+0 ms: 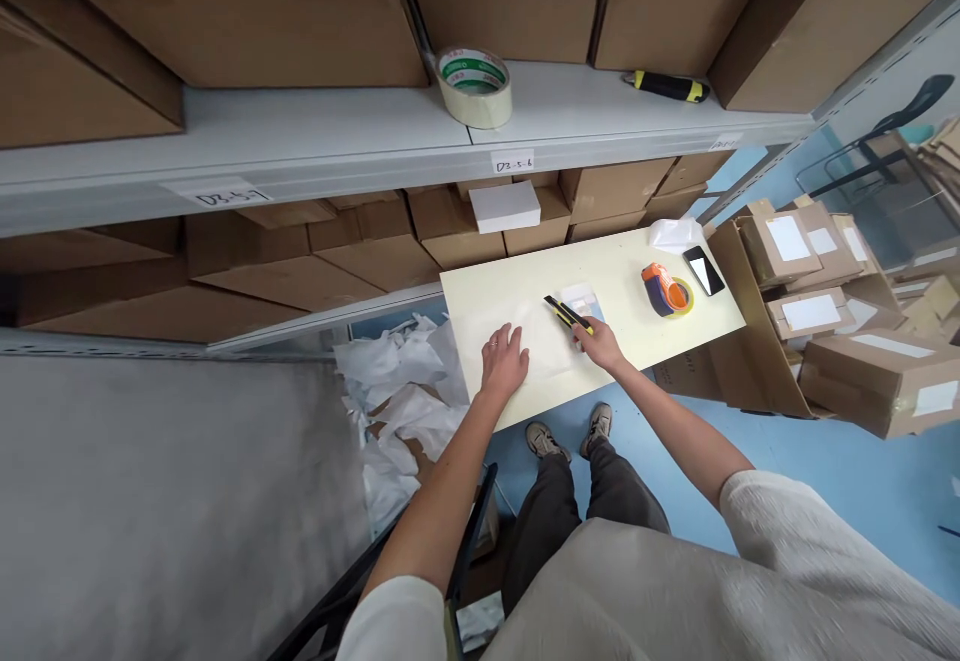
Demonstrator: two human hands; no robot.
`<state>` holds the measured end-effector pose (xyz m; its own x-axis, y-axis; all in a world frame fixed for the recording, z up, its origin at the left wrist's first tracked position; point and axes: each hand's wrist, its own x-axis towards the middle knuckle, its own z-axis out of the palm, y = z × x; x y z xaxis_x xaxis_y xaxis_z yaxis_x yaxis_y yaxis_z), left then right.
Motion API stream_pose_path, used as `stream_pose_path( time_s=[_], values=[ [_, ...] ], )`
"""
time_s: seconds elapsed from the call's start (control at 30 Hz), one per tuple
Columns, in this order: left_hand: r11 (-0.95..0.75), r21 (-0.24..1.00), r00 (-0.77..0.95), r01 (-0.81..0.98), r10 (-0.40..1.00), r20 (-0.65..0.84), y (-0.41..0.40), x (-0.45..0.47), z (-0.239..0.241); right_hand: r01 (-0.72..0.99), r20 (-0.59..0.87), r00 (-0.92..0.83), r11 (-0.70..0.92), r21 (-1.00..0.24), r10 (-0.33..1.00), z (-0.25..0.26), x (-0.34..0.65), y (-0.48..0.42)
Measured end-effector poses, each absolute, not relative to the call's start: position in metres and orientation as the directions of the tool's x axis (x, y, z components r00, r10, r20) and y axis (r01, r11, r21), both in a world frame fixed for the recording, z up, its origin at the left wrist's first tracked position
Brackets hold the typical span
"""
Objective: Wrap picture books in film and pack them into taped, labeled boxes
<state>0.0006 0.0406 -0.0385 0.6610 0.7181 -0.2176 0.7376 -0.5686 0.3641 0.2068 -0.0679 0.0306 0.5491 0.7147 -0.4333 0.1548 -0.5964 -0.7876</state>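
Grey shirt nearest camera. White sheet lies by the worktop's left edge. Left hand: fingers spread, grasping nothing, resting on sheet, presumably steadying it. Right hand: fingers wrapped around knife, tip toward far-left corner. Tape dispenser, phone near right edge, likely parked out of the way.
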Motion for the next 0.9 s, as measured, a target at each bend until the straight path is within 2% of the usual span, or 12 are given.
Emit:
stream_pose_path(
  time_s=[0.1,0.2,0.33,0.67,0.9],
  values=[
    [-0.603,0.371,0.697,0.706,0.685,-0.213,0.06,0.009,-0.041,0.269,-0.455,0.546,-0.662,-0.7,0.703,0.032,0.188,-0.053],
    [-0.601,0.365,0.696,0.711,0.674,-0.247,0.073,0.011,-0.044,0.433,-0.459,0.55,-0.708,-0.559,0.698,0.034,0.17,-0.038],
    [-0.603,0.352,0.695,0.716,0.664,-0.275,0.079,0.007,-0.045,0.606,-0.485,0.5,-0.69,-0.396,0.718,0.039,0.152,-0.023],
    [-0.627,0.351,0.715,0.696,0.649,-0.261,0.086,0.003,-0.044,0.754,-0.528,0.422,-0.609,-0.247,0.737,0.038,0.134,-0.01],
    [-0.633,0.337,0.717,0.697,0.634,-0.291,0.089,0.004,-0.044,0.795,-0.537,0.404,-0.575,-0.193,0.74,0.04,0.127,-0.015]
  ],
)
